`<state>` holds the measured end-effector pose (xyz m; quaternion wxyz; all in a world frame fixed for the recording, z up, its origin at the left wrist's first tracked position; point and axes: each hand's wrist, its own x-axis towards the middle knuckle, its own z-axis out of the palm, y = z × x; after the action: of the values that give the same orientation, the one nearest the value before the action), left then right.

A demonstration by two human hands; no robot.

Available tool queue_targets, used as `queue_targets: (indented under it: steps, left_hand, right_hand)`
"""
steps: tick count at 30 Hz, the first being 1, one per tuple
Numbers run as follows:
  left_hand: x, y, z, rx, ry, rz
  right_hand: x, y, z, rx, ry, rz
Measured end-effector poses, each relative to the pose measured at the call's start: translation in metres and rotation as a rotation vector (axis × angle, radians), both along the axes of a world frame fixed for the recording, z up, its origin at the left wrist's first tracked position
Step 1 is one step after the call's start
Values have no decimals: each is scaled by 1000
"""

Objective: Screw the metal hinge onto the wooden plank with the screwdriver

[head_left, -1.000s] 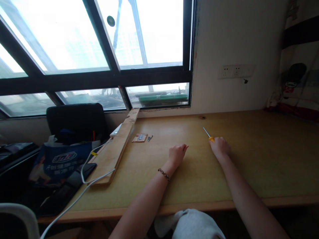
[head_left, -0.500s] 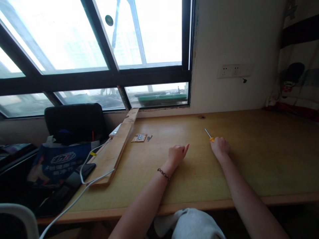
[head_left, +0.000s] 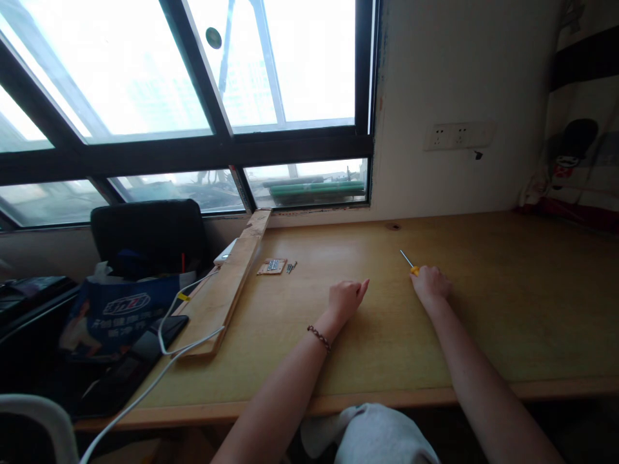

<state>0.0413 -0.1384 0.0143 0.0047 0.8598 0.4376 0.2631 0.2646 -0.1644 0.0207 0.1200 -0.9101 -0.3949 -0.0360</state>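
A yellow-handled screwdriver is in my right hand; its metal shaft points up and left, and my fingers wrap round most of the handle. My left hand rests on the wooden table to the left, fingers curled and thumb sticking out; whether anything is inside them is hidden. Beyond it, farther left, lies a small wooden piece with a metal hinge on top. Several screws lie right beside that piece, apart from both hands.
A long wooden board lies along the table's left side, with a white cable across it. Left of it are a dark tablet-like slab, a blue bag and a black chair. A window and wall sockets are behind.
The whole view has shifted very slightly. Both hands keep their place and pose on the table, and the screwdriver stays in my right hand.
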Motion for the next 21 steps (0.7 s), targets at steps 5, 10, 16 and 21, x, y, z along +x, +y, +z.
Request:
queue_targets:
  steps: [5,10,16,21]
  left_hand:
    - [0,0,-1,-8,-1,-4]
    - [1,0,0,-4,-21,-14]
    - [1,0,-1,3,-6,-7]
    - [1,-1,-2,12,-6,-10]
  right_hand:
    - [1,1,-2,-13,22,-13]
    - [2,2,-3,-8,26,-7]
    - [0,0,-2,6,30,-17]
    - [-8,-1,3,207,-132,87]
